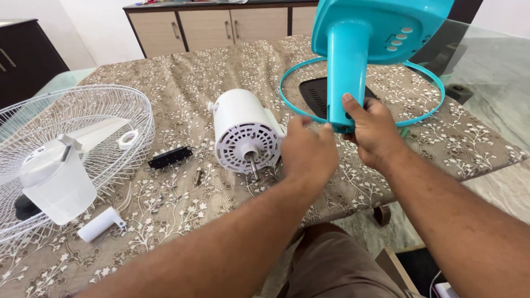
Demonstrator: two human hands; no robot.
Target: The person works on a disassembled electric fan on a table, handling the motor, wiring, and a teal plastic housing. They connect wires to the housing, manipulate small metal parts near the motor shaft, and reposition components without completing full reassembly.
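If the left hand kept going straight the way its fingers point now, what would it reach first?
The left hand points up and right toward the lower end of the turquoise fan stand, which the right hand grips. It would likely meet that stand's end first; its fingertips look almost on it already, though depth is unclear.

Glass table [491, 66] under floral cloth [182, 77]: white motor housing [243, 132], wire fan guard [83, 127], teal ring [425, 110], black bracket [170, 157], white tube [101, 224].

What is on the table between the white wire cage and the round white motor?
Between the wire cage and the motor lie a small black bar and a little metal screw on the flowered cloth, seen in the head view.
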